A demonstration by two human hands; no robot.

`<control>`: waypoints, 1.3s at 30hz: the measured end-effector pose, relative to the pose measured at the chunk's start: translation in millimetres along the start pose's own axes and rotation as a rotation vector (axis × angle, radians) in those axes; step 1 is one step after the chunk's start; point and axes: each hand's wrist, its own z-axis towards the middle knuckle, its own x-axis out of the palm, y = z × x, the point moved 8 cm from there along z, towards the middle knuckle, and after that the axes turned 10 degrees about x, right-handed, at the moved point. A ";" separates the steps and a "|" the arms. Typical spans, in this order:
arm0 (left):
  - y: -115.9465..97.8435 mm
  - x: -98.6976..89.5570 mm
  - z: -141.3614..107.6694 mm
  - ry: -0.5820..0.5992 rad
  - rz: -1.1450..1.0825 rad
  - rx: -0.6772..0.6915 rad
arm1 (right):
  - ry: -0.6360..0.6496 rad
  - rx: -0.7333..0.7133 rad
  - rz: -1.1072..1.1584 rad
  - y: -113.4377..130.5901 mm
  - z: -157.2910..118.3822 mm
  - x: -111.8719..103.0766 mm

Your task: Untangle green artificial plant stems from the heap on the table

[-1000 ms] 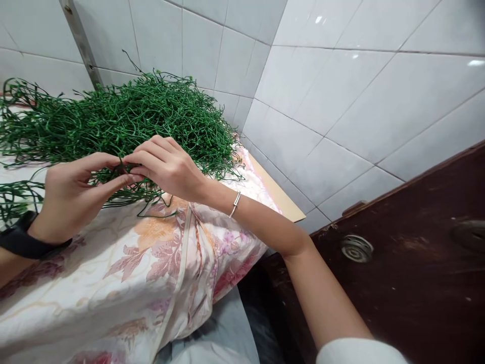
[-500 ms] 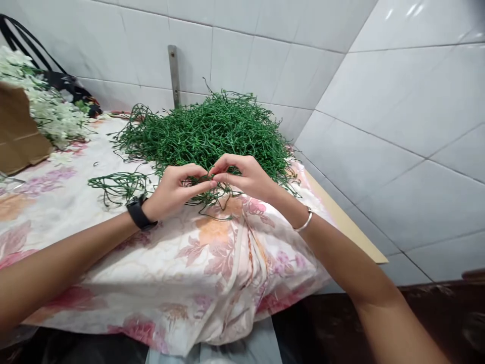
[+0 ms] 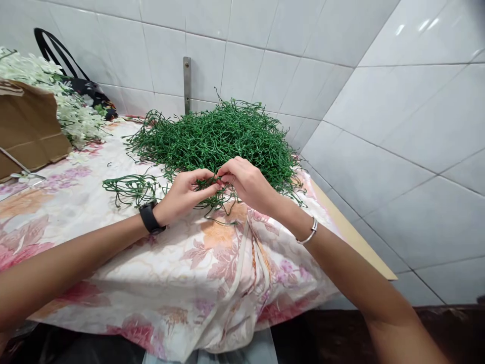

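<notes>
My left hand point(image 3: 188, 193), with a black band at the wrist, pinches thumb and fingers together at a thin green artificial stem. Facing it, my right hand point(image 3: 248, 183) has its fingertips closed on the same spot, with the fingers bent inward. The tips of both hands nearly touch, and the exact grip on the stem is partly hidden. Just behind them rises a large tangled pile of green artificial stems point(image 3: 223, 134). A few loose stems point(image 3: 221, 206) lie under my fingers. Left of my left hand rests a smaller bunch of stems point(image 3: 131, 188).
A floral cloth point(image 3: 159, 273) covers the table and hangs over its front edge. White artificial flowers point(image 3: 83, 119), a torn cardboard box point(image 3: 34, 129) and a dark bag point(image 3: 89, 91) stand at the left. Tiled walls point(image 3: 409, 126) border the back and right, beside a pale board point(image 3: 352, 232).
The view has shifted, so the scene sits further right and lower. My right hand's fingers have curled in closer at the stem; my left hand keeps its pinch.
</notes>
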 end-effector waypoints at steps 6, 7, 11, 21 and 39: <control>4.6 12.5 -0.2 0.087 -0.279 -0.058 | 0.106 0.090 0.173 -5.7 -3.2 2.1; 3.6 14.5 -0.9 0.103 -0.291 -0.059 | 0.109 0.090 0.193 -6.2 -5.7 1.7; -3.0 22.9 -5.3 0.172 -0.308 -0.055 | 0.067 0.063 0.219 -8.1 -16.8 -1.3; -4.1 25.7 -5.0 0.199 -0.135 -0.027 | -0.003 -0.156 0.046 -1.7 -32.0 1.8; 17.3 -16.7 -0.7 -0.124 -0.169 -0.137 | 0.202 -0.073 -0.429 18.4 26.1 21.7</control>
